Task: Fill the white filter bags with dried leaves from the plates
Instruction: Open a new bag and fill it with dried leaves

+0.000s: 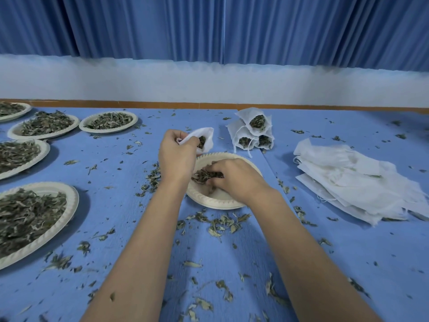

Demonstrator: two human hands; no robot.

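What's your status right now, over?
Left hand holds filter bag open. Right hand grips dried leaves in near-empty plate. Nothing blocking.

Blue curtain (pixel 209 26) above white wall (pixel 209 84)

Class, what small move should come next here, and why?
Probably carry the dried leaves up into the filter bag: the right hand grips them on the nearly empty plate, while the left hand holds the partly filled bag open nearby.
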